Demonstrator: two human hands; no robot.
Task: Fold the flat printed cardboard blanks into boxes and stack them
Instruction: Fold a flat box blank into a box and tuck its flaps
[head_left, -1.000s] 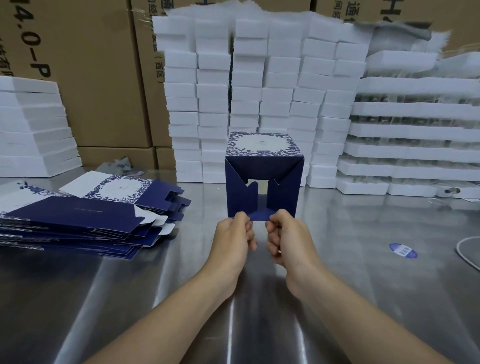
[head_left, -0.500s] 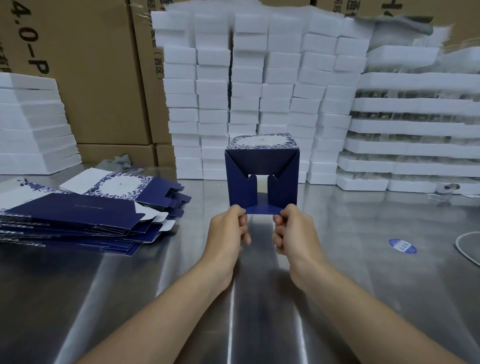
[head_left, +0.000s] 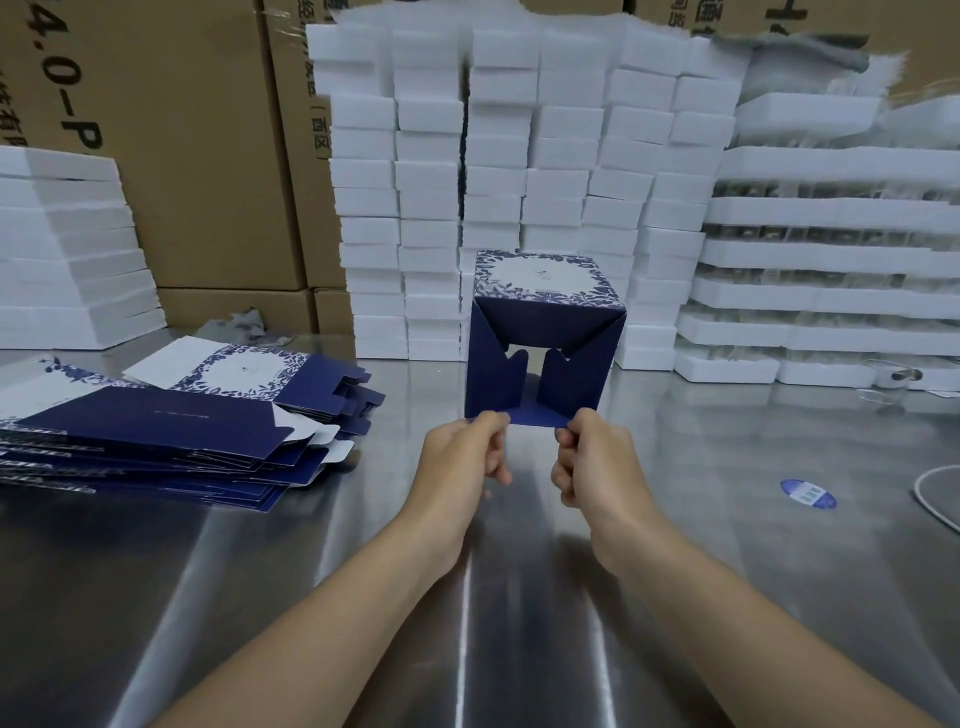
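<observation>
Steel table (head_left: 727, 519) under us. Blank pile (head_left: 156, 431) lies at our left, unfolded. Box (head_left: 540, 358) at centre, facing end half closed, gap showing. Our left hand (head_left: 462, 457) and right hand (head_left: 592, 462) each pinch bottom flap's corners. Next, we judge: fold flap up, tuck it in, lock tabs.

I have passage over the steel table (head_left: 519, 597) nearside and right of the box (head_left: 545, 322); the blank stack (head_left: 171, 431) blocks left, foam blocks (head_left: 519, 156) wall the rear.

Navy box (head_left: 543, 332) with floral white panel up, half-folded, end flaps open; flat blanks (head_left: 171, 421) stacked left.
</observation>
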